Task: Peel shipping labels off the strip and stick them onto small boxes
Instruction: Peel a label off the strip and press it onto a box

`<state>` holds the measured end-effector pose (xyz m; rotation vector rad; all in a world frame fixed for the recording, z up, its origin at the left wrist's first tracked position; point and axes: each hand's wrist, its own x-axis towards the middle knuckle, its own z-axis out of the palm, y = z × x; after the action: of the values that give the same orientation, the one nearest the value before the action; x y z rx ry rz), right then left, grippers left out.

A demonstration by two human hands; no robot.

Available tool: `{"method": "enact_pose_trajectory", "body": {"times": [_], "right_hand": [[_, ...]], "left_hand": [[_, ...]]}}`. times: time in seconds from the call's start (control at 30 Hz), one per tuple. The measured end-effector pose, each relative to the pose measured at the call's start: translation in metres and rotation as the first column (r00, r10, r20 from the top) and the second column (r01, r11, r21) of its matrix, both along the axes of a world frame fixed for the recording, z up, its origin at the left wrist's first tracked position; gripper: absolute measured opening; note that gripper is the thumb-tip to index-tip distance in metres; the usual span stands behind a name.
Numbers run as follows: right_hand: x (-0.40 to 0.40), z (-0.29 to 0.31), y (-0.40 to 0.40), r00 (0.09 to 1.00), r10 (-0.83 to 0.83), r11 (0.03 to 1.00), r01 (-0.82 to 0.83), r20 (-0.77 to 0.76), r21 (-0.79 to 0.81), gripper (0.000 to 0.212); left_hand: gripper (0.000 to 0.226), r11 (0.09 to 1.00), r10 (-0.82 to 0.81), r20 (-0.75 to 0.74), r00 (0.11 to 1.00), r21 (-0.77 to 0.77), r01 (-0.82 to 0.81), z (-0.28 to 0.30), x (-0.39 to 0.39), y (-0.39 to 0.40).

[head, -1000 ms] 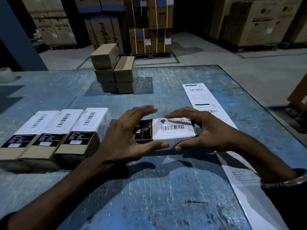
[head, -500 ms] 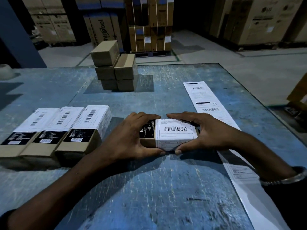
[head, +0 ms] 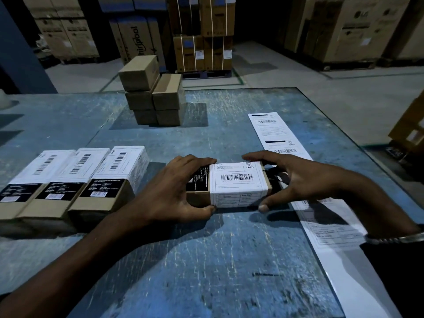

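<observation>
Gripping the labelled box (head: 229, 183) from both ends: left hand (head: 171, 191) curled round the left end, fingers over the far top edge, thumb (head: 202, 208) against the near bottom edge. Right hand (head: 296, 180) spread wide at the right end, index finger along the far top edge, thumb tip on the surface (head: 206, 260) at the near corner; palm clear of the box, grip loose, contact with the side hard to judge.

Head view, edges and room: box lying flat mid-surface, white shipping label (head: 237, 180) wrapped over the top and down the near face. Bare blue scuffed surface open toward the viewer and between the box and the stack of plain boxes (head: 152, 90) at the far edge. Row of three labelled boxes (head: 75, 180) just left of the left hand, touching side by side. Label strip (head: 282, 143) running along the right side, from near the far right corner back under the right forearm, close to the surface's right edge.

Writing: "CRED" beside a shield mark on the held box's label, barcode below it, small print too fine to read. Black panel with white text on the box's left part, unreadable. "CRED" also on the nearest box of the row and on the strip. Beyond the surface, large cartons (head: 137, 35) marked "Whirlpool" and, far right, "LG".
</observation>
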<state>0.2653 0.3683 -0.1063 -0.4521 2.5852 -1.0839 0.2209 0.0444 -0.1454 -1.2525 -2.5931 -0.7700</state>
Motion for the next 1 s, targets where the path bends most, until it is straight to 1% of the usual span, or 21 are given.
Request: {"method": "enact_pose_trajectory", "body": {"times": [0.03,0.07,0.17,0.2,0.27,0.33,0.43,0.5,0.57,0.6,0.7,0.73,0.83,0.87,0.93,1.0], "right_hand": [[0.001,0.003,-0.001,0.999,-0.024,0.999,0.025,0.023,-0.039,0.094],[0.001,0.005,-0.003,0.999,-0.044,0.996,0.046,0.03,-0.079,0.085],[-0.001,0.003,-0.012,0.993,-0.116,0.973,0.116,0.012,-0.2,0.046],[-0.002,0.0,-0.013,0.988,-0.15,0.951,0.155,0.041,-0.266,0.039],[-0.004,-0.007,-0.015,0.972,-0.204,0.892,0.233,0.113,-0.386,0.032],[-0.006,-0.013,-0.017,0.96,-0.242,0.854,0.28,0.142,-0.438,0.031],[-0.008,-0.014,-0.016,0.949,-0.263,0.833,0.314,0.172,-0.456,0.032],[-0.006,-0.01,-0.012,0.964,-0.196,0.866,0.257,0.181,-0.43,0.036],[-0.003,-0.007,-0.01,0.982,-0.094,0.915,0.151,0.165,-0.374,0.043],[-0.002,-0.006,-0.01,0.983,-0.082,0.921,0.138,0.165,-0.365,0.044],[-0.005,-0.01,-0.012,0.976,-0.174,0.895,0.212,0.13,-0.392,0.033],[-0.005,-0.012,-0.014,0.971,-0.199,0.88,0.236,0.133,-0.412,0.033],[-0.003,-0.01,-0.023,0.952,-0.245,0.822,0.304,0.183,-0.482,0.033],[-0.002,-0.008,-0.024,0.948,-0.257,0.819,0.316,0.187,-0.48,0.033],[0.0,-0.002,-0.022,0.948,-0.261,0.843,0.315,0.18,-0.435,0.037],[0.001,0.003,-0.018,0.951,-0.27,0.876,0.308,0.151,-0.372,0.042]], "left_hand": [[0.093,1.0,-0.003,0.0,1.0,-0.002,0.003,0.0,0.0,0.0],[0.093,1.0,-0.002,0.002,1.0,0.001,0.002,0.0,0.001,0.0],[0.089,0.999,0.025,0.024,0.999,0.046,-0.026,0.001,0.005,0.002],[0.088,0.998,0.032,0.033,0.999,0.058,-0.034,0.002,0.006,0.003],[0.087,0.997,0.035,0.041,0.999,0.064,-0.038,0.002,0.006,0.004],[0.086,0.997,0.033,0.043,0.999,0.062,-0.036,0.003,0.006,0.003],[0.084,0.998,0.028,0.042,0.999,0.06,-0.03,0.004,0.006,0.003],[0.083,0.998,0.022,0.043,0.999,0.066,-0.025,0.004,0.006,0.003],[0.083,0.997,0.022,0.042,0.999,0.067,-0.025,0.003,0.006,0.003],[0.083,0.998,0.024,0.039,0.999,0.063,-0.026,0.003,0.006,0.003],[0.085,0.998,0.038,0.043,0.998,0.055,-0.04,0.003,0.006,0.003],[0.085,0.998,0.04,0.047,0.998,0.055,-0.042,0.004,0.006,0.003],[0.086,0.998,0.033,0.043,0.999,0.051,-0.035,0.002,0.006,0.003],[0.087,0.997,0.034,0.04,0.999,0.068,-0.037,0.001,0.006,0.003],[0.087,0.99,0.071,0.023,0.997,0.123,-0.073,0.002,0.005,0.001],[0.087,0.984,0.116,-0.036,0.993,0.141,-0.11,0.005,0.006,-0.001]]}}
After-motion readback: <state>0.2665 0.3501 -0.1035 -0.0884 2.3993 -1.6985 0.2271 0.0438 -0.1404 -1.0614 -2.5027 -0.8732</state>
